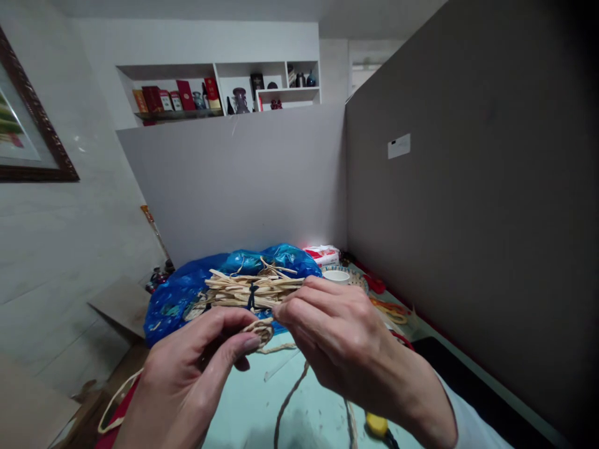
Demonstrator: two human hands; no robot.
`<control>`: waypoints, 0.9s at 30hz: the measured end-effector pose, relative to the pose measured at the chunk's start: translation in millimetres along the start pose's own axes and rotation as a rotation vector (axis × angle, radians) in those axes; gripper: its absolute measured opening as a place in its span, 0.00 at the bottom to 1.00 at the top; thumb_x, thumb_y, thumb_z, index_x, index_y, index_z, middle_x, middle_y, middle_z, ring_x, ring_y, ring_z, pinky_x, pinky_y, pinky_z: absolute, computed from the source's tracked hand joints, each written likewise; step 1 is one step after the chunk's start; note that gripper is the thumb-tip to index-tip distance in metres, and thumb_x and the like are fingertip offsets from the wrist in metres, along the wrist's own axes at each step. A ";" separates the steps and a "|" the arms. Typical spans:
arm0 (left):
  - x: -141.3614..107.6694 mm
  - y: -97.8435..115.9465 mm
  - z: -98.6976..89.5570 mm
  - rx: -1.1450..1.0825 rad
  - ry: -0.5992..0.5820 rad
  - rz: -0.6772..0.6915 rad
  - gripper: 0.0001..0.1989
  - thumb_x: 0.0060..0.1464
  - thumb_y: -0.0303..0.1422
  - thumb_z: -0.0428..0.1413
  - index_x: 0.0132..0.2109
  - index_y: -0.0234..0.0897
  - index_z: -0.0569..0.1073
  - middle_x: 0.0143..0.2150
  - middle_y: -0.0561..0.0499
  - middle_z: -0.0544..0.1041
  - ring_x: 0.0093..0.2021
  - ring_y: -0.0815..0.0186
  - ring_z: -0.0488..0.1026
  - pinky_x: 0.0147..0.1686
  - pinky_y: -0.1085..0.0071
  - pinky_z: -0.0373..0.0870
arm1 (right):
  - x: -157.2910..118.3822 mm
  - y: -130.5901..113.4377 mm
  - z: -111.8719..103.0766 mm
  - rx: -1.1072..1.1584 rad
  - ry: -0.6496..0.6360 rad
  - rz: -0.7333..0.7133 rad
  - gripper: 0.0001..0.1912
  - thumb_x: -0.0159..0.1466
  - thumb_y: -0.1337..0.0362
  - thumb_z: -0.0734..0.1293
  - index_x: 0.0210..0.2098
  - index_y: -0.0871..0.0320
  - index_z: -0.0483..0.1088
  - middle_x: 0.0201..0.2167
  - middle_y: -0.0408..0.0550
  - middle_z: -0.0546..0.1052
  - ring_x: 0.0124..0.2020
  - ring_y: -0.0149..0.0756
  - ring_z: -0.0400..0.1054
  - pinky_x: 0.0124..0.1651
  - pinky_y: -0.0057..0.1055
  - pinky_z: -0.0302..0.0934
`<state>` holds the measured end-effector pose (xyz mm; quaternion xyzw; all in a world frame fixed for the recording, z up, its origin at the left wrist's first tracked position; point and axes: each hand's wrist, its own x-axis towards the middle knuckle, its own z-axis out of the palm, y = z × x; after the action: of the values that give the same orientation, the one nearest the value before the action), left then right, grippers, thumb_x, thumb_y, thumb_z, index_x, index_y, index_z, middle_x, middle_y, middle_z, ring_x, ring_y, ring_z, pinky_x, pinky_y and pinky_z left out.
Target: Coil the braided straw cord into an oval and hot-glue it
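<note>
A small coil of twisted straw cord (pixel 264 333) is pinched between the thumb and fingers of my left hand (pixel 194 368). My right hand (pixel 341 333) is closed at the coil's upper right edge, its fingertips on the cord there. Lengths of twisted cord (pixel 291 393) hang below my right hand over the pale green tabletop (pixel 253 411). Behind both hands, a bundle of dry straw strips (pixel 234 290), tied with a dark band, lies on a crumpled blue plastic bag (pixel 175 299).
A white bowl (pixel 337 276), a red and white packet (pixel 322 254) and orange cord (pixel 390 310) lie at the back right. A yellow object (pixel 376 424) sits near the front. Grey panels (pixel 253 187) rise behind and to the right.
</note>
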<state>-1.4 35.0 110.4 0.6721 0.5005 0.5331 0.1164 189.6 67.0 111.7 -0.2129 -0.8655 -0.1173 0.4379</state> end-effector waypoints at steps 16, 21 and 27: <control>-0.7 -4.7 -13.3 -0.060 -0.142 0.002 0.09 0.53 0.34 0.62 0.39 0.56 0.81 0.34 0.63 0.83 0.25 0.72 0.77 0.23 0.84 0.75 | 1.4 10.5 -10.7 0.029 -0.086 -0.138 0.17 0.68 0.78 0.57 0.33 0.65 0.77 0.31 0.51 0.79 0.27 0.34 0.61 0.29 0.35 0.53; 0.8 -1.3 -4.5 -0.045 -0.048 0.008 0.10 0.51 0.32 0.62 0.34 0.60 0.82 0.29 0.67 0.83 0.24 0.76 0.76 0.25 0.88 0.72 | 0.2 9.6 -9.4 0.019 -0.104 -0.122 0.16 0.68 0.78 0.58 0.33 0.65 0.76 0.31 0.51 0.78 0.27 0.34 0.61 0.29 0.35 0.53; -2.1 -6.2 -2.6 0.000 0.007 0.062 0.08 0.52 0.35 0.62 0.35 0.59 0.83 0.33 0.66 0.84 0.31 0.73 0.77 0.38 0.83 0.74 | -4.1 9.5 -2.3 0.141 -0.136 0.078 0.09 0.68 0.66 0.68 0.47 0.63 0.70 0.39 0.49 0.78 0.40 0.38 0.70 0.40 0.34 0.61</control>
<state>-6.9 35.3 105.9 0.6853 0.4800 0.5388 0.0980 197.9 73.4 109.9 -0.2225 -0.8905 -0.0245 0.3962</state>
